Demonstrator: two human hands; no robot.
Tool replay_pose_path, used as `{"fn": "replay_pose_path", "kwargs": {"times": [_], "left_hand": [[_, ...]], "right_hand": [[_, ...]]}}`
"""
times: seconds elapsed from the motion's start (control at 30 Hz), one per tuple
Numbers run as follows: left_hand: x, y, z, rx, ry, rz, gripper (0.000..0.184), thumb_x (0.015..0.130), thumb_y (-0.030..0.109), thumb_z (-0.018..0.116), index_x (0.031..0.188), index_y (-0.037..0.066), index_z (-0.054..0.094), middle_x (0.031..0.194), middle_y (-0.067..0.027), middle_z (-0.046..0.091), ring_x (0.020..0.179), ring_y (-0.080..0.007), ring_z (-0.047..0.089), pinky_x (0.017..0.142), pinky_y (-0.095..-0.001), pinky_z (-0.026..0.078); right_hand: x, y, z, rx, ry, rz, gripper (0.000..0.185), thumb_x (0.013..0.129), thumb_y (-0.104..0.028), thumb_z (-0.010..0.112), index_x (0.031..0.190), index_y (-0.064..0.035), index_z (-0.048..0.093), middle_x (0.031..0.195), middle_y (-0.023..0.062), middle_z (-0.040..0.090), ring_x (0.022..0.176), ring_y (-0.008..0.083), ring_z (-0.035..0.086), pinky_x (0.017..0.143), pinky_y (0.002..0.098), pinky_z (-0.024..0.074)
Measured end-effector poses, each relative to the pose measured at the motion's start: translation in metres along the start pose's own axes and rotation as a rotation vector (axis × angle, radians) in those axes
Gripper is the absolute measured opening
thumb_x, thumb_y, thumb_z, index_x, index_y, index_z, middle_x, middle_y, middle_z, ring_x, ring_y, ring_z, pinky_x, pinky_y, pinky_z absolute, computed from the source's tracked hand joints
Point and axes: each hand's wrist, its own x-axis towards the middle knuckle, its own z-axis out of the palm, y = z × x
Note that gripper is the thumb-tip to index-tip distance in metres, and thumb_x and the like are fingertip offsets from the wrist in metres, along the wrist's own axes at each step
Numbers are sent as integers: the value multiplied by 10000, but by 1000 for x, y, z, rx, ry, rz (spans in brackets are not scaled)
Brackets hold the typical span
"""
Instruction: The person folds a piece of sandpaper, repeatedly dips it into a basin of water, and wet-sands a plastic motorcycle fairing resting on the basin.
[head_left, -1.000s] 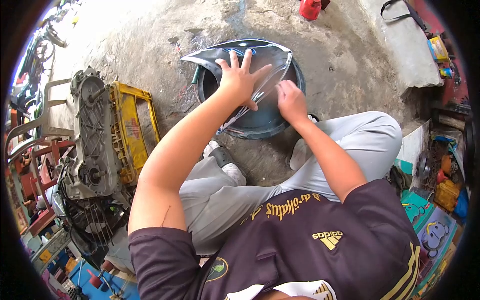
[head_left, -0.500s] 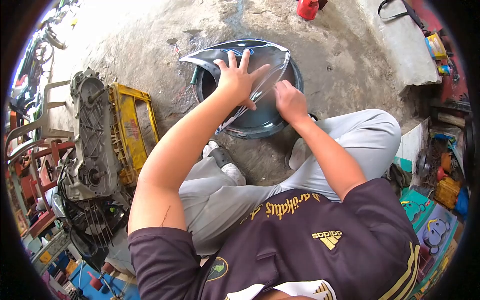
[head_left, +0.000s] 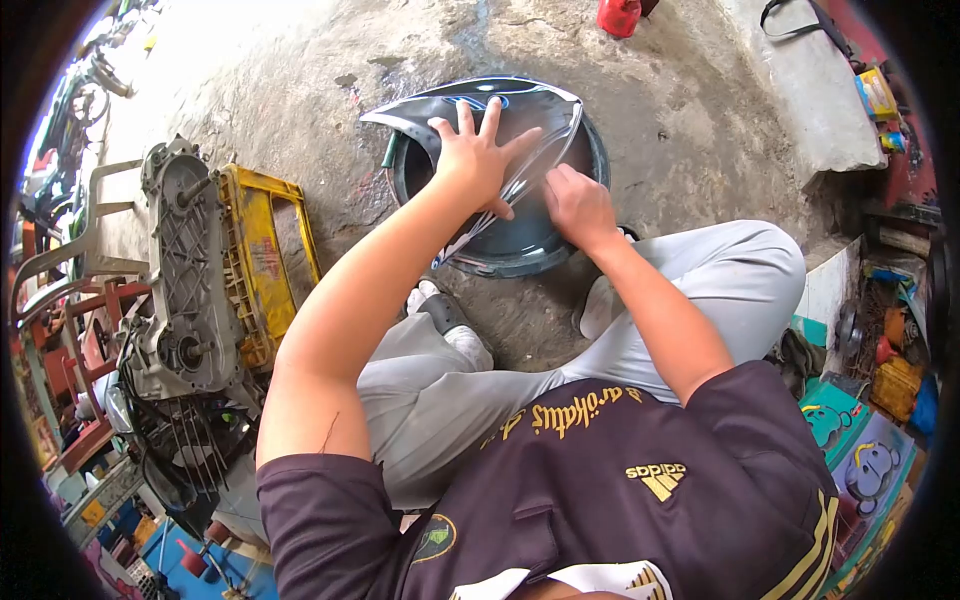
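Observation:
A black curved panel (head_left: 430,110) with white edging and a blue mark rests over a dark round tub (head_left: 525,262) on the floor. My left hand (head_left: 475,162) lies spread on the panel, fingers apart. Clear film or strips (head_left: 530,170) run across the panel's right side, beside that hand's thumb. At the film's lower right edge is my right hand (head_left: 580,205), its fingers closed together. What those fingers pinch, if anything, is too small to make out.
To the left stand a metal engine casing (head_left: 185,265) and a yellow crate (head_left: 262,260). A red container (head_left: 619,15) is at the top. A concrete block (head_left: 800,90) lies at the upper right, with cluttered boxes (head_left: 870,470) lower down.
My right hand has shifted slightly to the left along the film. My left hand stays spread on the panel.

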Motion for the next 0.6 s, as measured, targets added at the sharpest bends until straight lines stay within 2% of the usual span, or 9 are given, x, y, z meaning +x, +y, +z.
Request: {"fn": "replay_pose_path", "kwargs": {"times": [0.2, 0.3, 0.4, 0.47, 0.6], "left_hand": [[-2, 0, 2, 6, 5, -11, 1374, 583, 705, 929, 1698, 511, 149, 1781, -220, 142, 1537, -600, 276, 1061, -784, 374], [-2, -1, -1, 6, -3, 1, 1371, 587, 710, 924, 1698, 512, 146, 1782, -219, 141, 1534, -605, 278, 1060, -788, 372], [-4, -1, 1, 8, -8, 3, 1369, 594, 714, 920, 1699, 512, 137, 1783, -219, 137, 1533, -607, 277, 1058, -786, 374], [-1, -1, 1, 8, -8, 3, 1368, 599, 711, 919, 1699, 513, 130, 1784, -218, 131, 1536, -606, 271, 1058, -790, 370], [-3, -1, 3, 7, -18, 0, 1370, 600, 709, 920, 1699, 515, 126, 1783, -219, 131, 1539, -604, 267, 1055, -790, 372]], "right_hand": [[1, -4, 4, 67, 39, 52, 139, 978, -160, 625, 908, -43, 599, 912, 176, 660, 777, 446, 676, 667, 537, 550], [2, 5, 5, 25, -9, -6, 181, 972, -209, 666, 902, -54, 605, 883, 156, 671, 781, 414, 713, 666, 528, 575], [5, 10, 7, 51, 75, 90, 187, 964, -204, 657, 876, -46, 608, 871, 159, 678, 782, 426, 708, 671, 541, 567], [4, 1, 1, 91, -40, -15, 189, 962, -198, 649, 866, -39, 616, 875, 162, 684, 780, 434, 702, 675, 544, 559], [10, 16, 6, 115, 36, 94, 194, 951, -212, 659, 870, -40, 618, 892, 189, 670, 803, 451, 687, 693, 557, 551]]}}
